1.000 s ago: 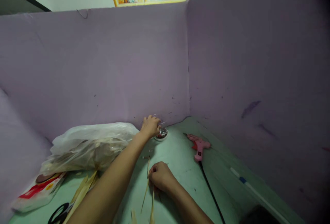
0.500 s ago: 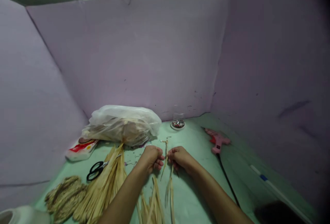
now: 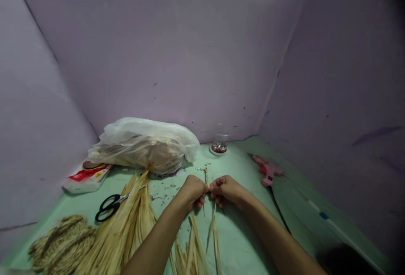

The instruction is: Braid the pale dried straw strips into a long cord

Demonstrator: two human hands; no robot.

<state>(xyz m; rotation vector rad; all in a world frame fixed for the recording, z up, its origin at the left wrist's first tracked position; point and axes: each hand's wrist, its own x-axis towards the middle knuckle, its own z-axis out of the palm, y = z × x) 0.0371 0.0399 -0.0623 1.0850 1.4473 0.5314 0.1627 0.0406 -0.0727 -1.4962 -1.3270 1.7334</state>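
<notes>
My left hand (image 3: pixel 194 190) and my right hand (image 3: pixel 227 190) meet over the green table (image 3: pixel 240 241), fingers pinched together on a thin strip of dried leaf (image 3: pixel 206 174) that stands up between them. Loose ends of the strips (image 3: pixel 214 235) hang down toward me below the hands. A pile of flat dried leaf strips (image 3: pixel 126 228) lies just left of my left forearm.
Black-handled scissors (image 3: pixel 109 206) lie on the strips. Braided coils (image 3: pixel 60 241) sit at the near left. A plastic bag of dried leaves (image 3: pixel 145 146) and a red-and-white packet (image 3: pixel 85 178) lie behind. A small bead jar (image 3: pixel 219 145) and a pink glue gun (image 3: pixel 267 169) stand right. Purple partition walls (image 3: pixel 177 55) enclose the table.
My left hand drew back from the bead jar at the wall and joined the right hand on the strip. The view tilted down and left, bringing scissors and coils into sight.
</notes>
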